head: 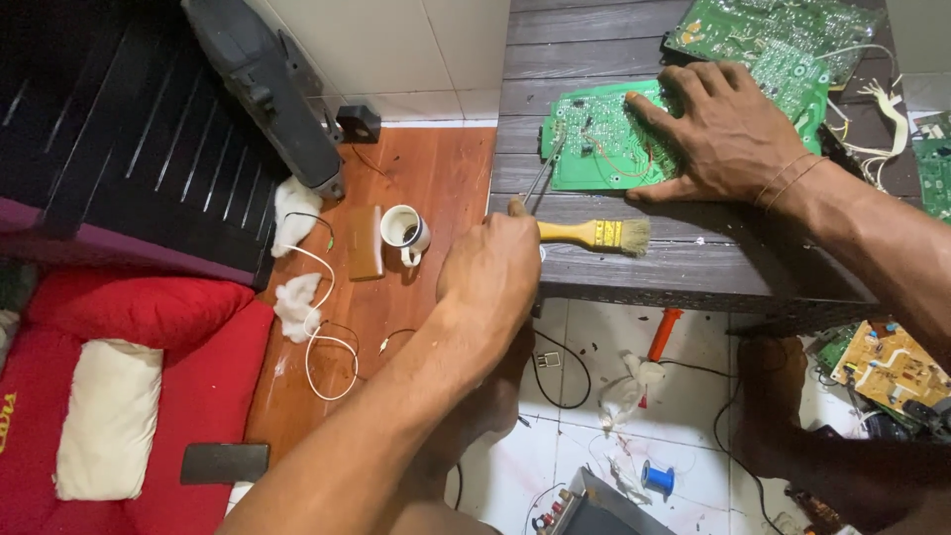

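Forearms, bare, reaching in from below. Dark wooden table [693,263]: carries a green circuit board [604,139], solder side up, with further boards behind it. Right hand [718,134]: spread flat, fingers wide, pressing the board down; grips nothing. Left hand [492,272]: closed in a fist around a thin metal tool [543,176], tip touching the board's left edge. Yellow-handled brush [594,235]: lying on the table just beside the left hand, unheld. Work judged mid-course: board still wired, probing under way.
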